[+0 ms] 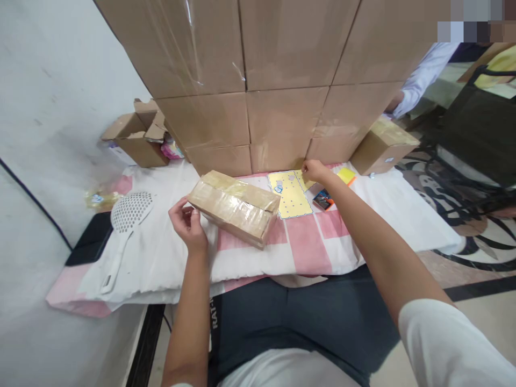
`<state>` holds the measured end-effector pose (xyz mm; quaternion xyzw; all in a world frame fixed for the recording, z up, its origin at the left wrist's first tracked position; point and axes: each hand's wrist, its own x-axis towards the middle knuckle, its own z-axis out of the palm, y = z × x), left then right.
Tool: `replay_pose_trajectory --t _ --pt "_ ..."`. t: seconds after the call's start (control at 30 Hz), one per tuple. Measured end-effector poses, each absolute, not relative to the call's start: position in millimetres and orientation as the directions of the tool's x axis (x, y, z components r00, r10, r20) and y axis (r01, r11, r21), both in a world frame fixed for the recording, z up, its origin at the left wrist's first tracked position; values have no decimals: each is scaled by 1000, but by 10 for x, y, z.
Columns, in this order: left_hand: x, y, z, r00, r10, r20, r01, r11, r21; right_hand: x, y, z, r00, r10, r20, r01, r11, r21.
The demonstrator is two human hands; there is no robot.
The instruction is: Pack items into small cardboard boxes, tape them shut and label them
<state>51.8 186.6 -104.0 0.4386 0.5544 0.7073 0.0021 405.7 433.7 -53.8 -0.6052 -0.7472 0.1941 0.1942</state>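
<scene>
A small brown taped box, glossy with clear tape and slightly dented, lies on the pink-and-white cloth. The left hand touches its near end, fingers loosely curled. The right hand pinches the yellow sticker sheet just beyond the box

Head view of the person's own body: left hand and right hand bare, forearms uncovered, no rings or watch visible. A short white sleeve covers the right upper arm. Dark blue-grey trousers bear white lettering along the left side seam.
</scene>
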Motion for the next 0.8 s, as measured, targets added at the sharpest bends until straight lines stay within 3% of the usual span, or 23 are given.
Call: replay_pose_trajectory --t 0.07,0.13,0.23,0.3,0.4,0.5,0.7,0.8 --pt "510 1867 -1049 -611 491 622 478 -397 783 4002 4217 -494 -206 977 48 820 199 -536" --pt "503 1868 -1054 -615 491 618 492 -373 786 3947 4018 -452 -239 970 37 747 208 -631" --pt "491 1874 -1055 -624 496 604 508 -329 796 3872 3556 -422 -309 949 63 422 196 -885" --pt "479 1882 -1055 -625 496 603 503 -335 797 3810 3173 -437 -329 941 78 186 146 -972" --pt "463 1893 -1053 -619 477 624 492 -384 781 3675 2610 -501 -306 948 89 -46 79 -996" --pt "456 1895 -1050 -612 460 643 502 -402 766 3511 2216 -566 -314 941 125 -168 75 -983" --pt "440 1894 -1053 -590 459 665 573 -342 745 3333 1993 -677 -270 949 163 -188 114 -976" --pt "464 1907 -1058 -586 439 681 554 -396 732 3296 1950 -740 -239 961 139 -186 95 -978"
